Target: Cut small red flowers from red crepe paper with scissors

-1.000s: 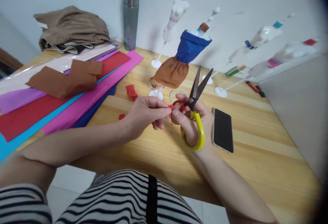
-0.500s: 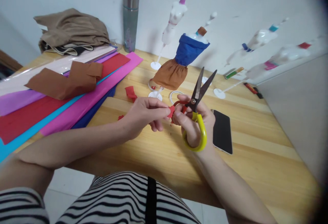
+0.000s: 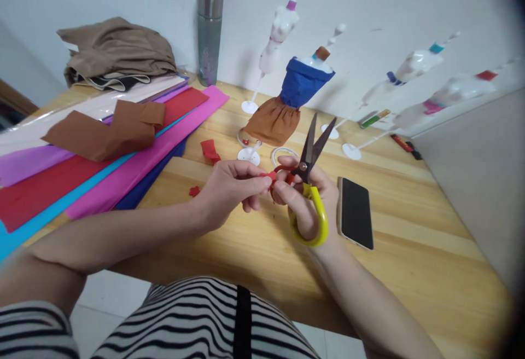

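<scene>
Between thumb and fingers, my left hand (image 3: 232, 189) pinches a small red paper piece (image 3: 270, 177). The fingertips of my right hand (image 3: 307, 200) touch that piece from the other side. Scissors (image 3: 304, 166) with one yellow and one red handle hang on my right hand, their blades apart and pointing up and away. A small red scrap (image 3: 194, 191) and a larger red strip (image 3: 210, 151) lie left of my fingers. Behind my hands stands a small mannequin in a blue top (image 3: 303, 82) and a brown skirt (image 3: 274, 121).
Coloured paper sheets (image 3: 164, 129), a brown piece (image 3: 102, 132) and folded cloth (image 3: 118, 50) cover the left side. A flask (image 3: 210, 30) stands at the back. Several white mannequins (image 3: 283, 24) line the wall. A phone (image 3: 356, 212) lies right of my right hand.
My right hand and the scissors have shifted slightly left, bringing the fingertips closer together. More of the phone and of the small red scrap shows now.
</scene>
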Available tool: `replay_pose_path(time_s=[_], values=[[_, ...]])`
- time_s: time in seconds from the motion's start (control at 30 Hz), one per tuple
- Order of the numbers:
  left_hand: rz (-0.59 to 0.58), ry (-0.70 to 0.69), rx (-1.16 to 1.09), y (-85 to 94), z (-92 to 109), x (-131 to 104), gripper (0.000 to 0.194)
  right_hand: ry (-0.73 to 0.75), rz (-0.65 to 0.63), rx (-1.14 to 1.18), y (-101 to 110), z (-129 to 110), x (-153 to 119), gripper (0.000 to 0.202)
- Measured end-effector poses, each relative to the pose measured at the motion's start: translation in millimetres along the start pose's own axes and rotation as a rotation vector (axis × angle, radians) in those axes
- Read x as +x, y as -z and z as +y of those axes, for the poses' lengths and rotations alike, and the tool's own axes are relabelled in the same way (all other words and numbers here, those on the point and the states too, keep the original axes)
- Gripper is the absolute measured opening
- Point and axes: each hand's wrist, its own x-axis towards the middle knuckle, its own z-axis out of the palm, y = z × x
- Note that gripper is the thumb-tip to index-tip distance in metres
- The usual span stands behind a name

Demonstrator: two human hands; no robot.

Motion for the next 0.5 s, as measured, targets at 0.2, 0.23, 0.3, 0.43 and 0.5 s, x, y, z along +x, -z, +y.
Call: replay_pose_path(time_s=[0.2, 0.23, 0.3, 0.43, 0.5], values=[[-0.001, -0.057, -0.013, 6.7, 9.6, 3.7, 0.015, 0.006, -0.303, 0.002, 5.3, 2.6, 1.9, 0.039], [-0.005, -0.071, -0.004, 7.8, 10.9, 4.3, 0.015, 0.013, -0.353, -0.007, 4.9, 2.5, 1.8, 0.039], [-0.004, -0.095, 0.028, 9.3, 13.1, 5.3, 0.016, 0.022, -0.418, -0.005, 3.9, 3.1, 1.1, 0.044], [0.028, -0.114, 0.094, 9.6, 16.9, 6.1, 0.014, 0.009, -0.456, 0.039, 3.6, 8.5, -1.0, 0.051], [0.042, -0.112, 0.104, 8.8, 18.8, 6.0, 0.014, -0.011, -0.466, 0.026, 4.2, 12.2, -2.1, 0.052]])
